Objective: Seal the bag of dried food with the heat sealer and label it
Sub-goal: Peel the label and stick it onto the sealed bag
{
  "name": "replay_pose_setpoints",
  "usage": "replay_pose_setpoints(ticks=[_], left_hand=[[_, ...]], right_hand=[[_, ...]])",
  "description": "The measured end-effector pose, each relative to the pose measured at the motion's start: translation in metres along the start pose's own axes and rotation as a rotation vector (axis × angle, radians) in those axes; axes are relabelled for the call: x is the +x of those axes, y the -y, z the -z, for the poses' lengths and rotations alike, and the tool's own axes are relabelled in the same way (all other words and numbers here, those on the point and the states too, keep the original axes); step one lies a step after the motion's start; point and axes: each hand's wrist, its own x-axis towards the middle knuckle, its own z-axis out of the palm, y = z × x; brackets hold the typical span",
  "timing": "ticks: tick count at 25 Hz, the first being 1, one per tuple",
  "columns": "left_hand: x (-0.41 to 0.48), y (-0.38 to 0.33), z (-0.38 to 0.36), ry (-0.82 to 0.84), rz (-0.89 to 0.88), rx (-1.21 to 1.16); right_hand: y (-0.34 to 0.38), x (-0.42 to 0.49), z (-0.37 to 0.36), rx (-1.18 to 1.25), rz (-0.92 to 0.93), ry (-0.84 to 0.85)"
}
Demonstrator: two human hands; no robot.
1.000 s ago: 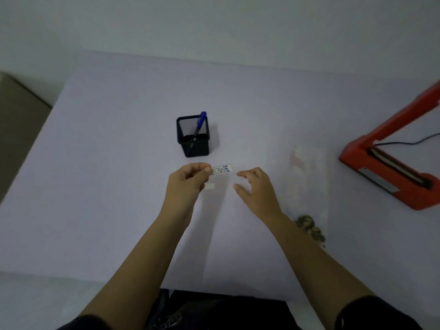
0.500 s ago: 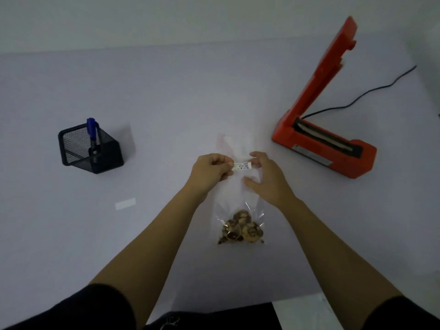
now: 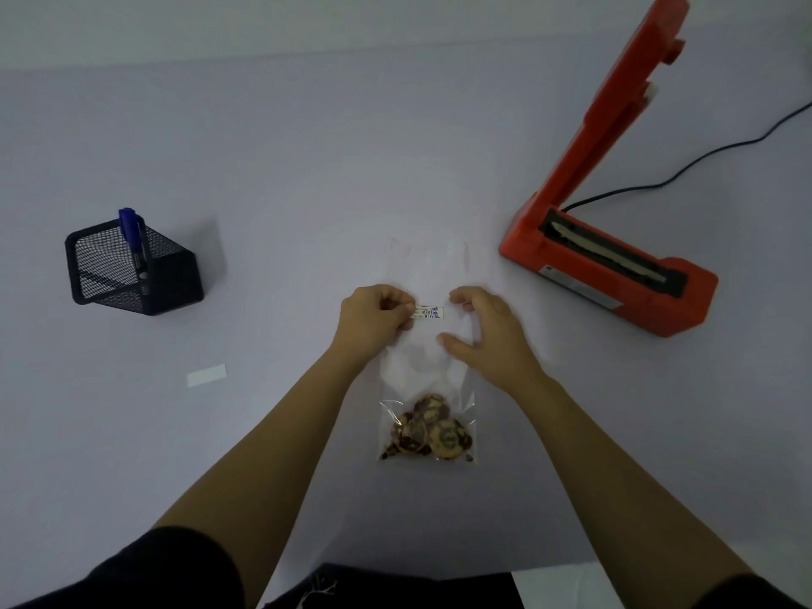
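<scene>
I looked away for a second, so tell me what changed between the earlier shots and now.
The left hand carried the label from beside the pen holder over to the bag of dried food, and it now sits over the clear upper part. The right hand came down onto the bag. Unchanged: the left fingers pinch the label, the heat sealer is open, and the backing strip lies on the table.

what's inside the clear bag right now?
Dried food slices are bunched at the near end of the clear bag; the rest looks empty. The left hand and right hand cover part of its middle, unseen.
</scene>
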Motion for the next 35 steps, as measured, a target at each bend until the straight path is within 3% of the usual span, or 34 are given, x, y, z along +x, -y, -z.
replay_pose_setpoints(ticks=[13, 18, 21, 23, 35], left_hand=[[0.003, 0.006, -0.008, -0.089, -0.176, 0.237], [-0.001, 0.024, -0.007, -0.222, -0.476, 0.504], [-0.004, 0.046, 0.001, -0.215, -0.793, 0.711], [-0.004, 0.055, 0.006, -0.207, -0.884, 0.893], [0.003, 0.054, 0.005, -0.262, -0.850, 1.048]], right_hand=[[-0.008, 0.000, -0.006, -0.108, 0.175, -0.027], [-0.013, -0.001, -0.007, -0.141, 0.174, -0.018], [-0.020, -0.003, -0.011, -0.239, 0.248, -0.018], [-0.022, -0.003, -0.012, -0.287, 0.282, -0.036], [-0.022, -0.001, -0.009, -0.320, 0.300, -0.040]])
